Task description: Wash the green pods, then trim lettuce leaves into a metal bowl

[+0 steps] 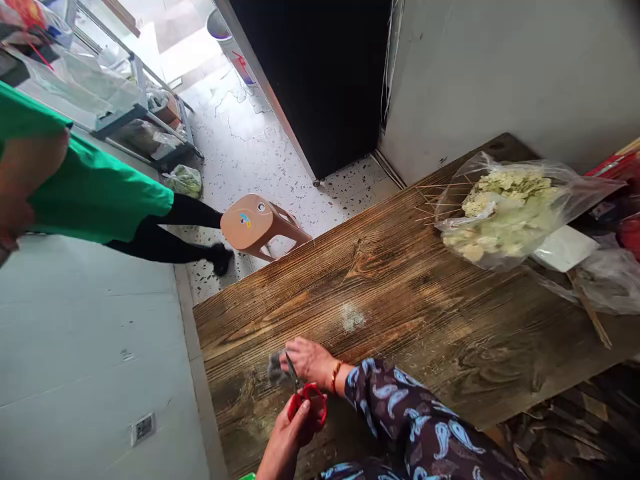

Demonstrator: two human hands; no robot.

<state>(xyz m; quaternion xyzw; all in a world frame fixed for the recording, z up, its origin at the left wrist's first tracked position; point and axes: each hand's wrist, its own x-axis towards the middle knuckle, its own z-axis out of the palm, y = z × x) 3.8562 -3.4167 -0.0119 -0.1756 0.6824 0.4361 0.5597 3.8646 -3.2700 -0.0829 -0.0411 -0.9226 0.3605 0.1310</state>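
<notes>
My left hand [295,427], at the lower middle, is closed around the red handles of a pair of scissors [303,398]. The blades point up and to the left, passing in front of the fingers of my right hand [311,362]. That hand lies low over the wooden table [380,307], fingers curled onto a small grey fuzzy clump [275,369], blurred and partly hidden beneath them. A pale dusty patch [353,317] marks the wood just beyond.
Cream-coloured flower heads in a clear plastic bag [505,213] lie on the table's right, beside a white box [565,248]. Past the far edge stands a brown stool [249,223]. A person in green [100,193] is at the left, near a metal shelf [145,113].
</notes>
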